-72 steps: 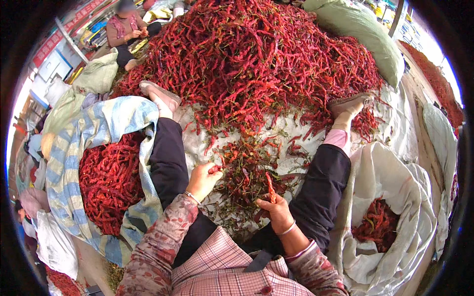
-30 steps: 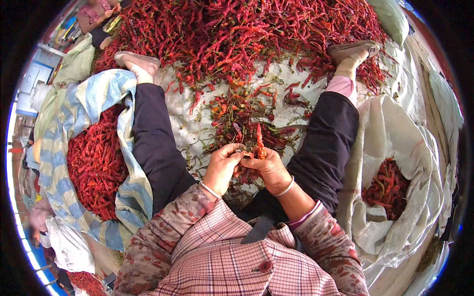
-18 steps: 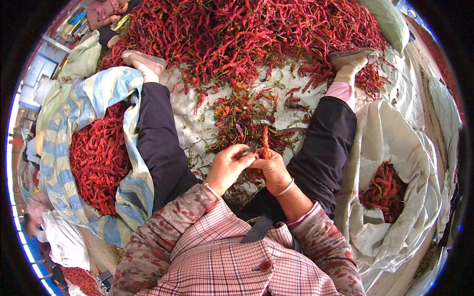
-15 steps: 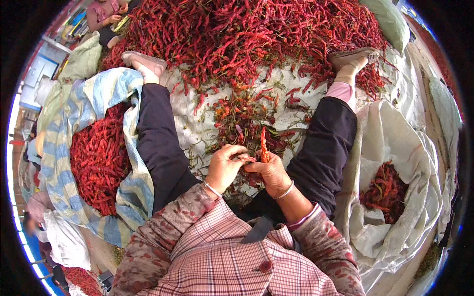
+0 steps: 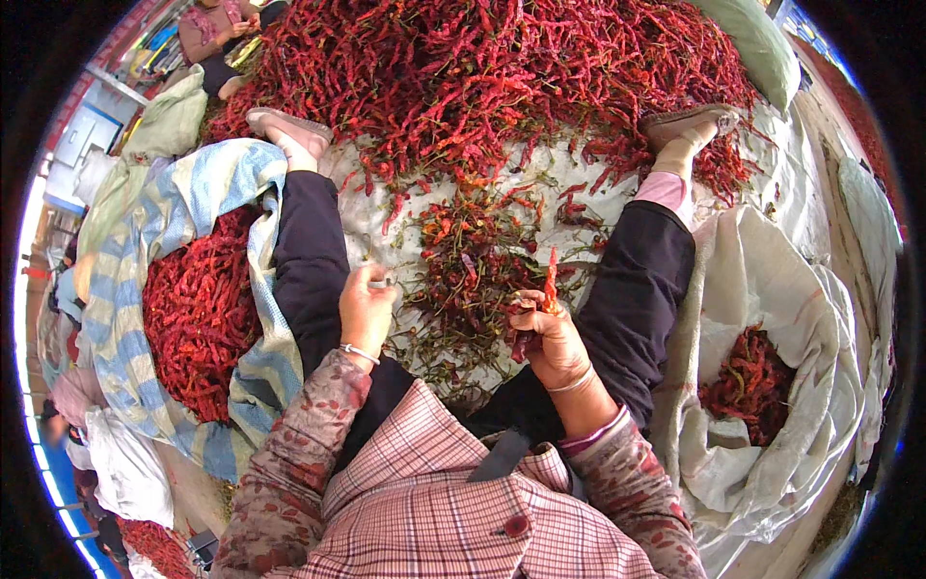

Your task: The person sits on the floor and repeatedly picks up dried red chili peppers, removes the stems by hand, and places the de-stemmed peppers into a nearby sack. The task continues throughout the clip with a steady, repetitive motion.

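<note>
My left hand is raised beside my left leg, its fingers curled and slightly blurred; what is between them, if anything, is hard to make out. My right hand grips red chilli peppers, one long pepper pointing up from it and darker ones hanging below the thumb. Between my outstretched legs lies a scattered heap of stems and darker chilli bits on a white sheet. Beyond that rises a large mound of red dried chillies.
A blue-and-white striped sack of chillies is at my left. A white sack with fewer chillies is at my right. A green filled sack borders the mound. Another person sits at the upper left; another is partly visible lower left.
My hands were together around the peppers; my left hand has pulled away leftward, while my right hand, still gripping peppers, has shifted slightly right.
</note>
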The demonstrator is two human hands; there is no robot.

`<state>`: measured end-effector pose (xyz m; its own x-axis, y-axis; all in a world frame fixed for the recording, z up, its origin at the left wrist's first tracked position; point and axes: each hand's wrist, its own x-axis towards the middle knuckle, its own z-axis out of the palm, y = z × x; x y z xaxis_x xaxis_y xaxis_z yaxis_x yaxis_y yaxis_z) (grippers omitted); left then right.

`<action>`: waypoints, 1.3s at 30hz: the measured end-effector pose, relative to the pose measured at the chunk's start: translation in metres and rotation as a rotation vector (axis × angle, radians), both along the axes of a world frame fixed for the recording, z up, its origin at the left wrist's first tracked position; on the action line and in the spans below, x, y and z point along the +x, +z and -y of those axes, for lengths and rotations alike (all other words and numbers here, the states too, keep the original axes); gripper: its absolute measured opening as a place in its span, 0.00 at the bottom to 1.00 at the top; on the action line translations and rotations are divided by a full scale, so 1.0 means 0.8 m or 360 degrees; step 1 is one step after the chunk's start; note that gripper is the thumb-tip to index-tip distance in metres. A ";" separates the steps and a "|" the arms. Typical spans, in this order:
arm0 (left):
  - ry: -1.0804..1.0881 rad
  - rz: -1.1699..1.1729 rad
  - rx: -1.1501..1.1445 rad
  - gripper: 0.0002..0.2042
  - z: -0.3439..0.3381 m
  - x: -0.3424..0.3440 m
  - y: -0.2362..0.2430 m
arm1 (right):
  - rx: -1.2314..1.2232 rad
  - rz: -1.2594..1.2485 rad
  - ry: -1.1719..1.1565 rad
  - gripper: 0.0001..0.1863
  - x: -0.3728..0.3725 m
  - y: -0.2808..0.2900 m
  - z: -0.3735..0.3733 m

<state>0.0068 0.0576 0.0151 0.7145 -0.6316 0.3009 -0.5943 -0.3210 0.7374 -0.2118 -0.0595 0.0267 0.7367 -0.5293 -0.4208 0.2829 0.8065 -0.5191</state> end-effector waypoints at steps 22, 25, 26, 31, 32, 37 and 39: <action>-0.0154 -0.1673 0.0051 0.03 0.060 -0.001 0.028 | -0.0023 -0.0365 -0.0054 0.10 0.007 0.004 0.003; -0.0220 -0.1921 -0.0071 0.03 0.046 0.003 0.025 | -0.0090 -0.0363 -0.0005 0.10 0.008 0.008 0.003; -0.0211 -0.1983 -0.0126 0.03 0.042 0.001 0.022 | -0.0099 -0.0362 0.0009 0.11 0.009 0.007 0.002; -0.0478 -0.2054 -0.0047 0.05 0.034 -0.044 0.027 | -0.0110 -0.0334 0.0086 0.10 0.011 -0.008 -0.001; -0.0524 -0.1970 0.0049 0.05 0.032 -0.060 0.031 | -0.0152 -0.0269 0.0099 0.11 0.012 -0.005 -0.003; -0.0923 -0.0800 0.0084 0.03 0.035 -0.107 0.021 | -0.0221 -0.0177 0.0201 0.15 0.010 -0.003 -0.015; -0.1185 -0.0607 0.0224 0.05 0.037 -0.105 0.038 | -0.0136 -0.0248 0.0092 0.11 0.008 0.004 -0.013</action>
